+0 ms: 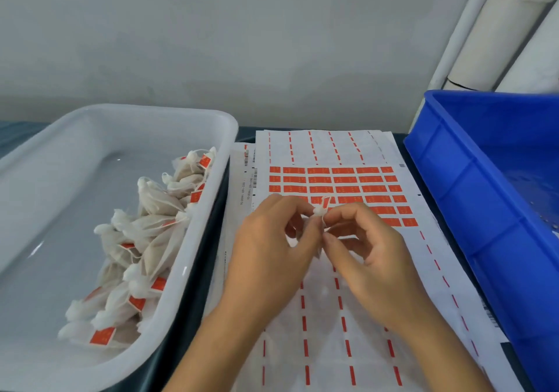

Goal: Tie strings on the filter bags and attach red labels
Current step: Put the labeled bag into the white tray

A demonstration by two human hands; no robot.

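Here, a dark flat table top (193, 301) under a plain grey wall (211, 28). White paper rolls (508, 28) leaning in the far right corner.

On the left, a big white plastic tub (90, 137) with a heap of finished small white mesh filter bags (142, 240) along its right side, each tied at the neck, many with a little red tag. On the right, a deep blue plastic crate (472, 179), only partly in view. Between tub and crate, a long white backing sheet (332, 346) with red dashed lines, spread flat, more sheets underneath. In the middle of it, a block of small red sticker labels (341, 179) in rows; the near rows partly hidden behind the fingers.

Above the sheet, both hands close together, fingertips nearly touching. Left hand (269, 252) curled, pinching one small white filter bag (318, 211) at its gathered top. Right hand (363, 249) curled too, thumb and first finger pinching the thin white string (323, 220) just below the bag's puffy top. A bit of red label peeking up right behind that top. Bag itself held up off the sheet, mostly covered by the left fingers.
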